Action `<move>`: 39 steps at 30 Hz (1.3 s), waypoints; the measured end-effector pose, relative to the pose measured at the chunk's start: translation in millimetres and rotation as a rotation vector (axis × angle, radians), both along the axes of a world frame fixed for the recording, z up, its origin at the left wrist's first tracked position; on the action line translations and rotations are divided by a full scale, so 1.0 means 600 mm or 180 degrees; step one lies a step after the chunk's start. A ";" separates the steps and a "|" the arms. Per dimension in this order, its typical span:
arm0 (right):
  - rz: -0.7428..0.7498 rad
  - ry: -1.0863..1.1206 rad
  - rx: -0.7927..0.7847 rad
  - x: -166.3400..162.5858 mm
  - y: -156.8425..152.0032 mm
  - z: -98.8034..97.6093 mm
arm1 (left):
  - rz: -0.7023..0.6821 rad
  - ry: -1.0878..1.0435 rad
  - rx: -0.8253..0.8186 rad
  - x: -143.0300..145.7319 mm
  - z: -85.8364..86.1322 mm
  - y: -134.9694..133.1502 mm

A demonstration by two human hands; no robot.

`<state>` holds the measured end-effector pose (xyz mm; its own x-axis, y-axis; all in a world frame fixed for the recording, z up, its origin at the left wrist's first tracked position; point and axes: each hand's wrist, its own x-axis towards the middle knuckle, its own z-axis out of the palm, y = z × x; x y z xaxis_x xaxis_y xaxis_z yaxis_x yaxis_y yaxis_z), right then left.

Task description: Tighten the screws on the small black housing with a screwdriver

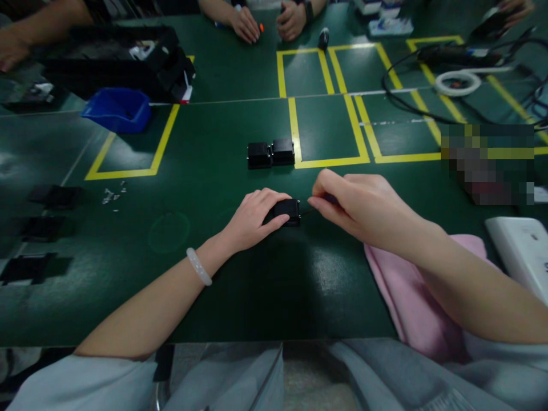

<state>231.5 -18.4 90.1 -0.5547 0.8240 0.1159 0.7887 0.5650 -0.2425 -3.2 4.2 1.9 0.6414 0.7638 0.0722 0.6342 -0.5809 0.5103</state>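
A small black box-like block (287, 212) with metal screw ends on its right side lies on the green table. My left hand (261, 218) is closed around it, thumb at the near side and fingers over the far side, pressing it to the table. My right hand (342, 200) is in a pinch just right of the block, holding a small screwdriver; its thin dark shaft (307, 212) points at the block's right side, and the handle is mostly hidden in my fingers. Beyond them sit two similar black blocks (271, 153) side by side.
Loose screws (112, 195) and several black parts (40, 229) lie at left, near a blue scoop bin (117, 109) and black crate (115, 63). A pink cloth (411, 285) and white device (520, 251) are at right. Cables (462, 57) and other people's hands (246, 24) are across the table.
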 end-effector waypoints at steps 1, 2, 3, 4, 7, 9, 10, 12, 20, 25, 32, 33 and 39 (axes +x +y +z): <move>0.0003 0.0006 0.0062 0.000 0.000 0.000 | 0.0001 0.0002 0.0010 0.000 0.000 0.000; 0.0020 0.0032 0.0134 0.000 -0.001 -0.001 | 0.0000 0.0001 0.0024 0.000 0.000 0.000; 0.0058 0.0066 0.0227 -0.001 -0.001 -0.001 | -0.0002 -0.0003 0.0035 0.000 0.000 0.000; 0.0085 0.0071 0.0297 -0.001 -0.002 -0.001 | -0.0004 -0.0008 0.0039 0.000 0.000 0.000; 0.0033 -0.0105 0.0297 -0.002 -0.002 0.001 | -0.0005 -0.0014 0.0023 0.000 -0.001 0.000; -0.0065 -0.0175 0.0172 -0.003 -0.001 0.002 | -0.0007 -0.0010 0.0038 0.000 -0.002 0.000; -0.0090 -0.0144 0.0104 -0.002 0.000 0.001 | -0.0008 -0.0007 0.0053 0.000 -0.002 0.000; -0.0040 0.0032 0.0024 -0.001 0.000 0.000 | -0.0011 -0.0007 0.0075 0.000 -0.003 0.001; 0.0024 0.0108 -0.0138 -0.001 -0.001 0.004 | 0.0016 -0.0005 -0.0014 0.001 0.000 0.000; 0.0124 0.0321 -0.0199 0.000 -0.001 0.003 | 0.0000 -0.0009 0.0030 0.001 0.000 -0.001; 0.0074 0.0151 -0.0206 0.001 0.000 0.006 | 0.0025 0.0020 -0.0054 0.001 0.002 -0.001; 0.0087 0.0210 -0.0203 0.001 -0.001 0.005 | 0.0022 0.0029 -0.0046 0.001 0.002 0.000; 0.0151 0.0250 -0.0185 0.002 -0.002 0.005 | 0.0012 0.0028 -0.0013 0.001 0.003 0.000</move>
